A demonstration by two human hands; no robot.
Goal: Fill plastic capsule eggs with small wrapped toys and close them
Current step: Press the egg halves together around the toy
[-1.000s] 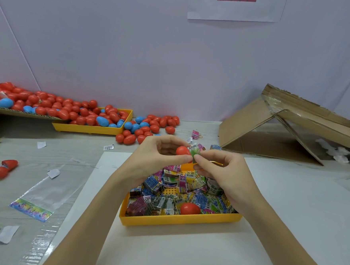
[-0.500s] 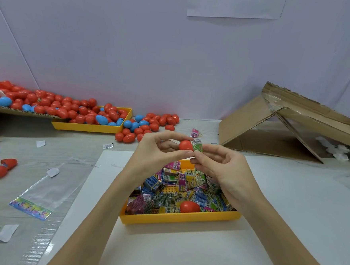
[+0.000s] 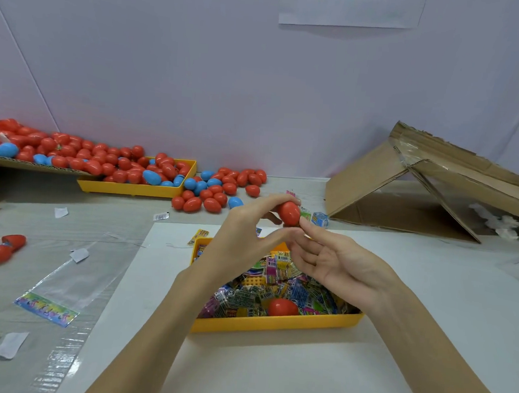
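Red egg [image 3: 289, 213] seam hidden by left hand [image 3: 242, 241].

A closed glossy red plastic capsule egg [image 3: 290, 213] sits upright above the shallow yellow plastic tray [image 3: 274, 323] of small colourful wrapped toys [image 3: 280, 277]; another red egg [image 3: 282, 307] lies inside.

A cardboard box [image 3: 430, 190] lay folded, right of the fingers. An empty clear bag [image 3: 71, 284] lay far left. Paper [image 3: 351, 9] hung above.
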